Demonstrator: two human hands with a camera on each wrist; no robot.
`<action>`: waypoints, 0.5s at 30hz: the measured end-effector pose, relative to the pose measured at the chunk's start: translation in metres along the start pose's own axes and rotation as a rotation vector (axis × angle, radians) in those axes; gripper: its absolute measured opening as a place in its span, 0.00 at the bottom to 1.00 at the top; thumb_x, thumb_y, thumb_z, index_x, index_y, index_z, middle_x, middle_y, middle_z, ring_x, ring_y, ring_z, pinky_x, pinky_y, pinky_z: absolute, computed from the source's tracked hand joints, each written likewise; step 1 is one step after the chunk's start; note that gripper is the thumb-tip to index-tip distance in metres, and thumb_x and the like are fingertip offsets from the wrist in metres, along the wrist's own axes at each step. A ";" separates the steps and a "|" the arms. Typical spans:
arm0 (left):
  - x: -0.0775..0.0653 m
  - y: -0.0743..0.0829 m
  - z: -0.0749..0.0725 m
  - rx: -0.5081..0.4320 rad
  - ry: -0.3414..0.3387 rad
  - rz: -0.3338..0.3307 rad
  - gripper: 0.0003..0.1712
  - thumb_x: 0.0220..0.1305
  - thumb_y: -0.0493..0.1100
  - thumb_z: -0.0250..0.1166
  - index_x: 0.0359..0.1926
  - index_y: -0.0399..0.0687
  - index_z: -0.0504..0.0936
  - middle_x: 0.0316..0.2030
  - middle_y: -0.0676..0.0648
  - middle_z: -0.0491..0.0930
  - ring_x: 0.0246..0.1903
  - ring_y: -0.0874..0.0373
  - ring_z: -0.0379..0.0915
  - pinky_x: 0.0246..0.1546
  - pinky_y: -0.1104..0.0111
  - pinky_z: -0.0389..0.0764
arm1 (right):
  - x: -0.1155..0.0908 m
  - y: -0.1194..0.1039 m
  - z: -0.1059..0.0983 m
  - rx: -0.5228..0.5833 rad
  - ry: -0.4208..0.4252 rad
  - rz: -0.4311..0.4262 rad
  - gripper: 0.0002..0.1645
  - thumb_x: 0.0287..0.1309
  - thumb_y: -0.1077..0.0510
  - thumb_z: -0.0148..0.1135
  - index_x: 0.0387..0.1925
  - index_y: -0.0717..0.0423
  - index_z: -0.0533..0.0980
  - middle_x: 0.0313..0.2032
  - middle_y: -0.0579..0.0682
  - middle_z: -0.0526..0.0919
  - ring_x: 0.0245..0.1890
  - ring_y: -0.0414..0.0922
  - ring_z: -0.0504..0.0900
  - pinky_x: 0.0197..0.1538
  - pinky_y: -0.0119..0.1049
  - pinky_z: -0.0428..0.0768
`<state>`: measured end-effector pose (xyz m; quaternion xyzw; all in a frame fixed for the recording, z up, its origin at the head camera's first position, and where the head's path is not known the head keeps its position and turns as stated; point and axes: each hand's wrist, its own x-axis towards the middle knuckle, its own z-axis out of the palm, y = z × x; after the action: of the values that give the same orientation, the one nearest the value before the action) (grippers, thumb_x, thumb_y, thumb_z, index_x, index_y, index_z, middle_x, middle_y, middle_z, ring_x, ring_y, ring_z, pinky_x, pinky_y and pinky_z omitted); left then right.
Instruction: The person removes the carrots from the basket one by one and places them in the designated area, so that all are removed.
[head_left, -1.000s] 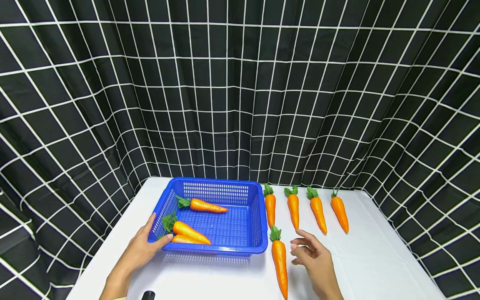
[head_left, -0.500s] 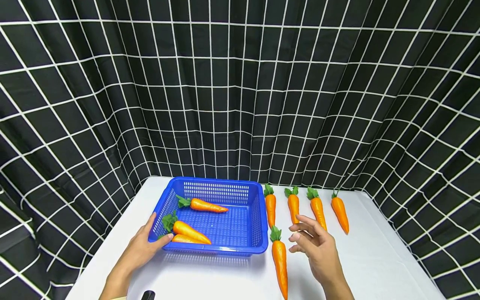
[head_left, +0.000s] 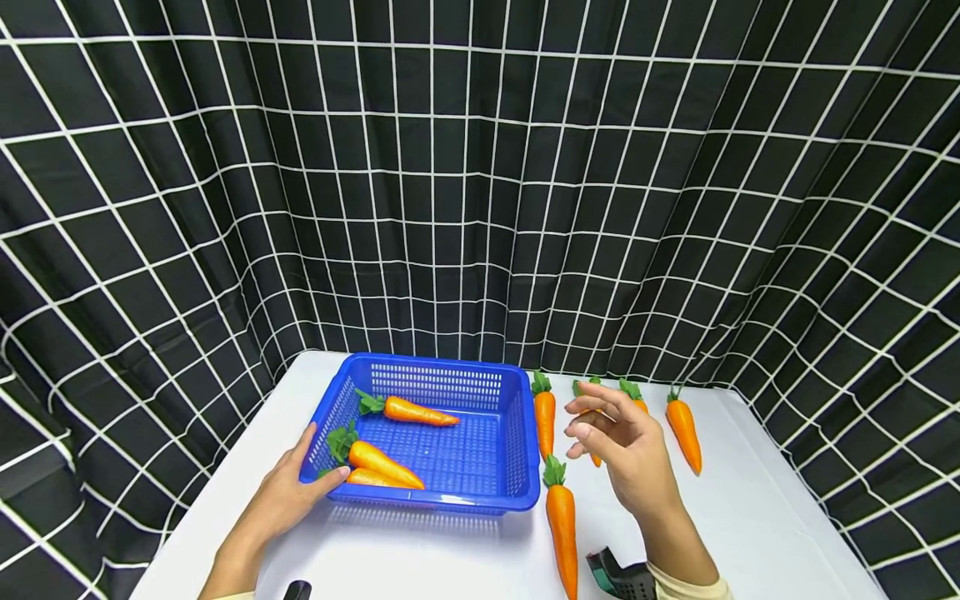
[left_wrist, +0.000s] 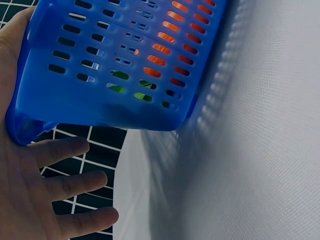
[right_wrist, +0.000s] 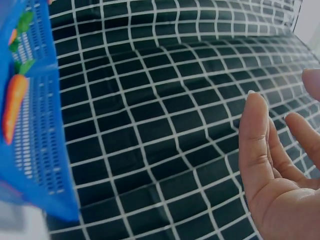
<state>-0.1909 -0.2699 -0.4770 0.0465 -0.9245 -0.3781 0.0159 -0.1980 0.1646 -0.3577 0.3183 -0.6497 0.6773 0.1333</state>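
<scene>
My left hand [head_left: 281,496] holds the near left corner of a blue plastic basket [head_left: 517,500], its thumb over the rim. In the left wrist view three fingers [left_wrist: 75,185] stretch out straight past the basket's corner. Three orange carrots with green leafy tops lie in the basket, one carrot [head_left: 412,412] farther back and two near the front left. My right hand [head_left: 633,450] hovers with loosely bent fingers and nothing in them. Behind it, partly covered, are two carrots of the row. A single carrot [head_left: 562,529] lies to the left of that hand, in front of the row.
Right of the basket stand several carrots in a row, among them one carrot [head_left: 544,425] by the basket's side and one carrot [head_left: 683,433] at the far right. A white cloth [head_left: 420,554] covers the table. Black gridded curtains [head_left: 480,208] enclose the back and sides.
My right hand has moved up and away from me, so it now overlaps two carrots of the row. The head view has shifted slightly. My left hand stays on the basket.
</scene>
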 end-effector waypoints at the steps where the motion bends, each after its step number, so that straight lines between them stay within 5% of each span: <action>1: 0.000 0.000 0.000 0.002 -0.001 0.002 0.60 0.57 0.70 0.62 0.77 0.47 0.42 0.66 0.26 0.56 0.63 0.28 0.54 0.59 0.37 0.57 | 0.004 -0.001 0.001 0.009 -0.010 -0.017 0.25 0.57 0.79 0.54 0.58 0.74 0.67 0.42 0.71 0.74 0.35 0.51 0.80 0.30 0.44 0.83; 15: -0.002 0.003 -0.002 0.010 -0.001 0.002 0.60 0.57 0.70 0.62 0.77 0.46 0.42 0.66 0.25 0.57 0.62 0.28 0.56 0.58 0.38 0.58 | 0.061 0.007 0.025 0.151 -0.114 -0.095 0.26 0.59 0.71 0.59 0.60 0.64 0.71 0.44 0.67 0.75 0.39 0.55 0.79 0.37 0.45 0.83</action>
<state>-0.1886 -0.2689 -0.4736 0.0457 -0.9264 -0.3734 0.0156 -0.2418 0.1257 -0.3278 0.3960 -0.5877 0.6979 0.1038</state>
